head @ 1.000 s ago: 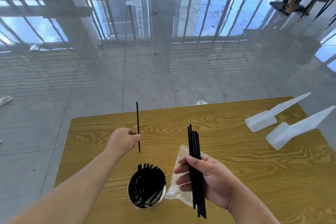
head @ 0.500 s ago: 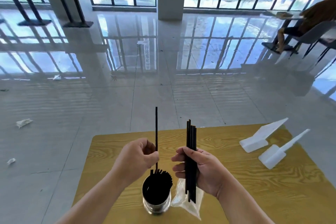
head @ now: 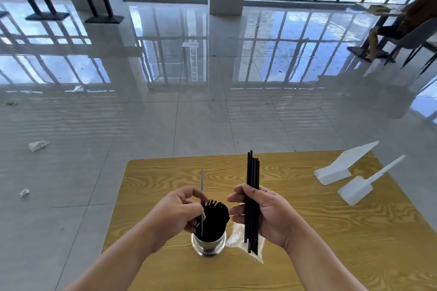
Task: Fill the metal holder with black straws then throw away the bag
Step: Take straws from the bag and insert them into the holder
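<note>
One straw in left grip

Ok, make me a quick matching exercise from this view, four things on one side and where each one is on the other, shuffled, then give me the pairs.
Things:
1. straw bundle
2. single straw
3. metal holder
4. white scoops

Places:
A. standing on the table, packed with straws
B. pinched in the left hand
C. lying at the table's far right
D. gripped in the right hand

Pairs: 1-D, 2-B, 3-A, 4-C
</note>
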